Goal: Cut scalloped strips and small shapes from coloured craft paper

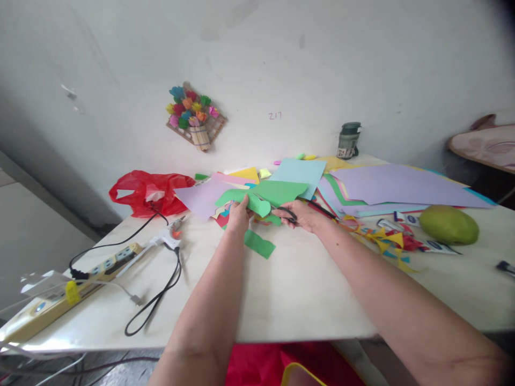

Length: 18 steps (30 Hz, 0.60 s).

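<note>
My left hand [240, 213] is closed on a sheet of green paper [281, 188] with a curved, partly cut edge, held above the table. My right hand [300, 215] grips a pair of scissors [290, 214] by its dark handles. The blades point left and meet the green paper near a rounded lobe. Below my hands, a loose green paper piece [259, 244] lies on the table. Behind the held sheet are a light blue sheet [300, 172] and a lilac sheet [201, 197]. Small colourful scraps beneath it are partly hidden.
On the left are a red plastic bag [148, 187], a hot glue gun [171, 236] with its cord, and a power strip [92, 284]. To the right lie stacked coloured sheets [402, 185], paper scraps [382, 238], glue tubes [440, 247] and a green mango [449, 225].
</note>
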Tool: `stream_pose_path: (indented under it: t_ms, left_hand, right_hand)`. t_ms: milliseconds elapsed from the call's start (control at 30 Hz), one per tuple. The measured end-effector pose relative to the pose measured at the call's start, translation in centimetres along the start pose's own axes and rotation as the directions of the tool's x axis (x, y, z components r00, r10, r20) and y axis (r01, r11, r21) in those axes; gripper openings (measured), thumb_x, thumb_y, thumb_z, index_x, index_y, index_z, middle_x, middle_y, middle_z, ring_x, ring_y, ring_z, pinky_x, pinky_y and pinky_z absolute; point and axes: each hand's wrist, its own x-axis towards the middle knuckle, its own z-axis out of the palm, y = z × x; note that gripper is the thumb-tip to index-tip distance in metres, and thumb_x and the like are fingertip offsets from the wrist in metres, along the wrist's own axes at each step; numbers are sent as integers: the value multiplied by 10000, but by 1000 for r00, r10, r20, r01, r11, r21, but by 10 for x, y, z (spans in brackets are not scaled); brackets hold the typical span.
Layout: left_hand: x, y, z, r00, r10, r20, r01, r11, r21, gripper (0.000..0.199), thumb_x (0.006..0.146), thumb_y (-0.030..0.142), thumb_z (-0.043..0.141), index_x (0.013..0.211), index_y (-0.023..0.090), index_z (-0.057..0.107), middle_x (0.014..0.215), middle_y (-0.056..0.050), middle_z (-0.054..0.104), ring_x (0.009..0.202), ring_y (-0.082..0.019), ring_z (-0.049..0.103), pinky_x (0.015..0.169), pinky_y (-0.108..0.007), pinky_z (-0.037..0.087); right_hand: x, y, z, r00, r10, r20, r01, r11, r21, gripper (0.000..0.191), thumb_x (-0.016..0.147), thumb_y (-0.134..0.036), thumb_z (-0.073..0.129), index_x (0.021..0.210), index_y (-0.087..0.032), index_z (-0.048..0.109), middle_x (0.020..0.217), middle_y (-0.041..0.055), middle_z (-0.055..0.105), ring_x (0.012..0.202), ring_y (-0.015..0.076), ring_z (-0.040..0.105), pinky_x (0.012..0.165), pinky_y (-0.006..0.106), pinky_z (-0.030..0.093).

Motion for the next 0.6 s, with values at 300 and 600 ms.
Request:
stream_pose_path:
  t_ms: [300, 600]
  left_hand:
    - [-6, -2, 5, 994, -51, 96, 49, 998, 24, 231, 713, 304, 758, 738, 150, 587, 624, -15, 628, 557, -144, 623, 591, -293, 549]
    - [-6, 0, 3, 993, -81, 90, 74, 994, 80, 206, 752, 301, 723, 691, 165, 581, 628, -34, 631, 545, -153, 609, 560, -288, 519]
  right_hand:
    - [0, 1, -1, 1000, 19, 9, -20, 1000, 21, 356, 675, -406, 781, 622, -165, 524, 468, -41, 524, 346, 40, 385, 337, 183, 273]
    - [3, 5, -6, 1000, 0, 16, 0, 1000, 14, 420, 607, -456, 806, 595, -176, 493, 453, -55, 507, 351, 33, 356, 346, 180, 263]
